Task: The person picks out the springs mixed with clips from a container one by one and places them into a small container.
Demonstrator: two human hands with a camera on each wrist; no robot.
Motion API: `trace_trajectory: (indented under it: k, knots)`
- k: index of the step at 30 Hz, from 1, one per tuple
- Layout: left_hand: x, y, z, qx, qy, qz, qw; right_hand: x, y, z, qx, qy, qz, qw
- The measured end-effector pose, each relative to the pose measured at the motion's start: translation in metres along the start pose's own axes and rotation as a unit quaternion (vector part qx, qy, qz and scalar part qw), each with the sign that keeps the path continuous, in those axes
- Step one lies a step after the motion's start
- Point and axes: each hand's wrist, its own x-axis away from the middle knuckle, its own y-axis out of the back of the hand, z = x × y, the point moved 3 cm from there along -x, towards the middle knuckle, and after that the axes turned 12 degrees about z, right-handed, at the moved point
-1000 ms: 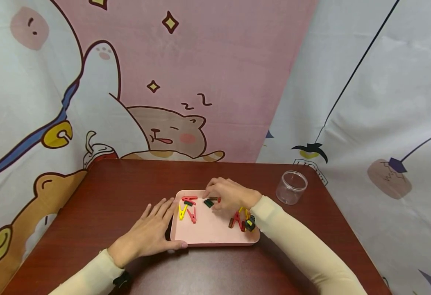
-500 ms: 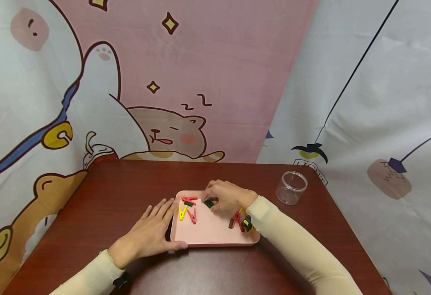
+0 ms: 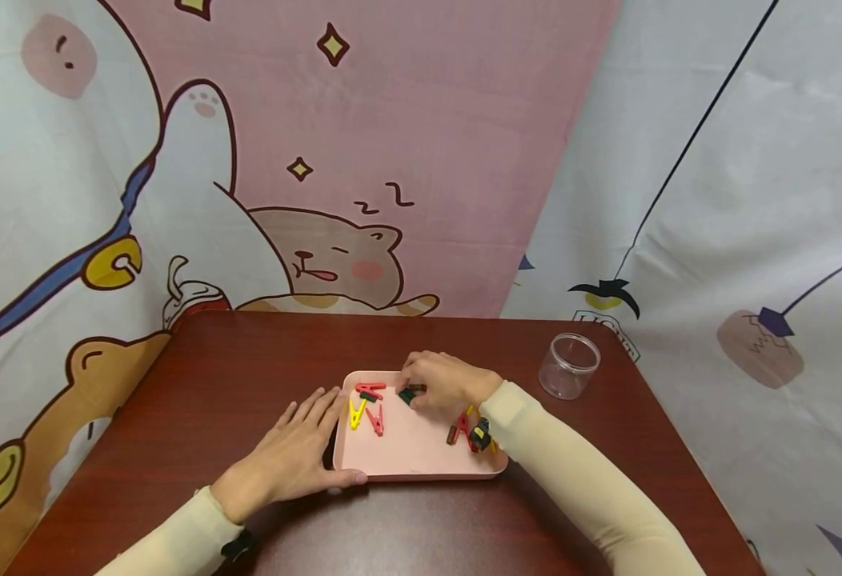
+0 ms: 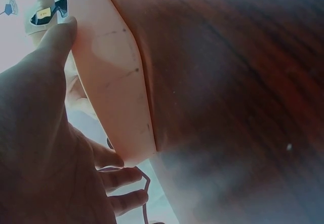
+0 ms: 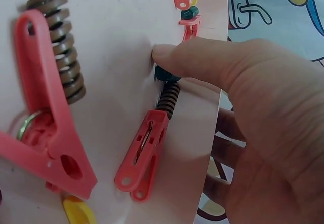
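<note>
My right hand (image 3: pixel 446 380) reaches over the far side of a shallow pink tray (image 3: pixel 406 460), thumb and fingertips around a small dark green spring (image 3: pixel 407 395). In the right wrist view the thumb partly hides that green spring (image 5: pixel 166 74). Against it lies a brown spring (image 5: pixel 168 100), touching a red clothespin (image 5: pixel 144 153). My left hand (image 3: pixel 287 448) rests spread along the tray's left side, fingers extended at the edge and thumb on the near left corner. Within the tray's left part are a yellow clothespin (image 3: pixel 357 414), red clothespins (image 3: pixel 375 420) and another green spring (image 3: pixel 369 397).
A transparent round jar (image 3: pixel 569 368) stands at the table's back right. At the tray's right lie another red clothespin (image 3: pixel 463 432) and brown spring (image 3: pixel 452 435), partly under the right wrist. The brown table (image 3: pixel 262 352) ends at a cartoon-printed cloth (image 3: pixel 428 120).
My right hand has shifted slightly left and its thumb has closed in on the green spring. The left hand and the tray stay where they were.
</note>
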Motion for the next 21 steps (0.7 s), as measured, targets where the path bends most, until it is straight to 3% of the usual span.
trace_trajectory:
  k: [21]
  knots:
    - [0.001,0.003,-0.004,-0.005,0.005,0.009,0.9999,0.011,0.001,0.000,-0.032,-0.012,-0.030,0.999]
